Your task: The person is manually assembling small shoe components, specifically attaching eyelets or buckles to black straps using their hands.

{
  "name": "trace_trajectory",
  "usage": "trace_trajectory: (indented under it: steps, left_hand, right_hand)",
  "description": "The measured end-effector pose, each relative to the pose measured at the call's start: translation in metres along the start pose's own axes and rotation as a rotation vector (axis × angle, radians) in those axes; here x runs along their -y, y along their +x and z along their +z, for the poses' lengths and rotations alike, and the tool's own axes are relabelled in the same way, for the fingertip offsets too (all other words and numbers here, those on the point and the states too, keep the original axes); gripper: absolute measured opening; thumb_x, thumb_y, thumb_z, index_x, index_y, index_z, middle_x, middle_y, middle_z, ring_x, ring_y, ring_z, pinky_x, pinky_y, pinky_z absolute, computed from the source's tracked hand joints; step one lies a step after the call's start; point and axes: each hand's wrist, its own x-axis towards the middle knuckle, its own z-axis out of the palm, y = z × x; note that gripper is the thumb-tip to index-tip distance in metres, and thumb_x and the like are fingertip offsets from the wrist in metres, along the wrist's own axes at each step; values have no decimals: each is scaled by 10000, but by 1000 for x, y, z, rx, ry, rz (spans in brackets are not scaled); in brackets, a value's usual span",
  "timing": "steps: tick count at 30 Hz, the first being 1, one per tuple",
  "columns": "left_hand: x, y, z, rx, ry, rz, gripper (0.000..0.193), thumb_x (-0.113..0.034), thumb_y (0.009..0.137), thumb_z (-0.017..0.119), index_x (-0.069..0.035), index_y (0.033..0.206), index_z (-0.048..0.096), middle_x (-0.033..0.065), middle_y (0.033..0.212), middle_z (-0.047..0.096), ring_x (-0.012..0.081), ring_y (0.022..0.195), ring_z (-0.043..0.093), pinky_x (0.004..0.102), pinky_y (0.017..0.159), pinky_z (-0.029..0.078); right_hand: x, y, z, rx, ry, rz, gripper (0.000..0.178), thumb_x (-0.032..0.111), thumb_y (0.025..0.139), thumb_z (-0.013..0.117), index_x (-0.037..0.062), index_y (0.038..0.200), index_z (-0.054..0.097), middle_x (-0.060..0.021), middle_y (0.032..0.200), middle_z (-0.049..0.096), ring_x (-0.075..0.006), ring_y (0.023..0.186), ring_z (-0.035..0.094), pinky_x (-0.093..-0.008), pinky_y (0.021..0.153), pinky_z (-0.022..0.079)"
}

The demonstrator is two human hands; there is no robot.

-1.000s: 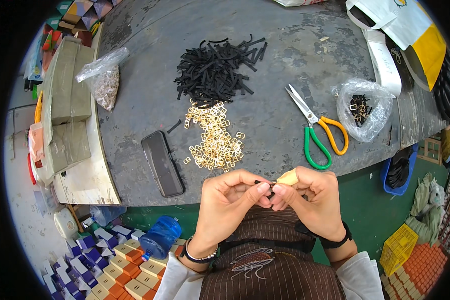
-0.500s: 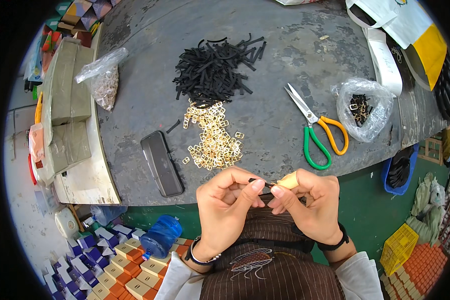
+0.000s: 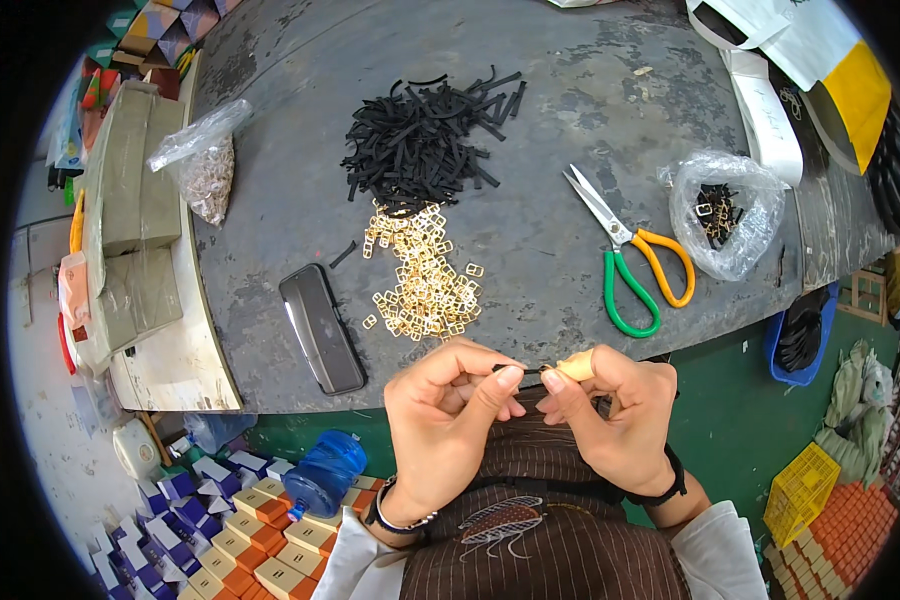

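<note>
Just past the table's near edge, a short black strip stretches between my hands. My left hand pinches one end of it between thumb and forefinger. The thumb and forefinger of my right hand close on the other end, and a yellow covering wraps that forefinger. Whether a buckle sits in the right fingertips is too small to tell. Beyond my hands lie a pile of small gold buckles and, behind it, a heap of black strips.
Scissors with green and orange handles lie spread at the right. Beside them is a clear bag of strips with buckles. A phone, one loose strip and a bag of small pieces are at the left.
My hands have drawn slightly apart, the left one shifting left, and more of the black strip shows between the fingertips. Both pinches stay closed.
</note>
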Motion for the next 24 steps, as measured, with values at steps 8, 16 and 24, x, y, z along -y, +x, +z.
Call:
trace_trajectory:
  steps: [8, 16, 24]
  left_hand:
    - [10, -4, 7, -33, 533, 612, 180, 94, 712, 680, 20, 877, 674, 126, 784, 633, 196, 628, 615, 250, 540, 485]
    - [33, -7, 11, -120, 450, 796, 233, 120, 679, 652, 10, 883, 680, 116, 786, 641, 182, 581, 602, 255, 482, 475]
    - [32, -10, 7, -17, 349, 704, 183, 69, 709, 681, 18, 885, 683, 128, 790, 651, 180, 621, 623, 252, 539, 496]
  right_hand:
    - [11, -6, 7, -109, 3, -4, 148, 9, 821, 644, -34, 700, 570, -110, 627, 660, -147, 547, 664, -232, 482, 501]
    - [18, -17, 11, -156, 92, 29, 160, 16, 828, 643, -59, 705, 572, -120, 637, 666, -143, 538, 660, -224, 480, 497]
    - [18, -22, 17, -212, 65, 24, 166, 24, 828, 651, -59, 703, 578, -106, 602, 648, -121, 508, 640, -203, 442, 452]
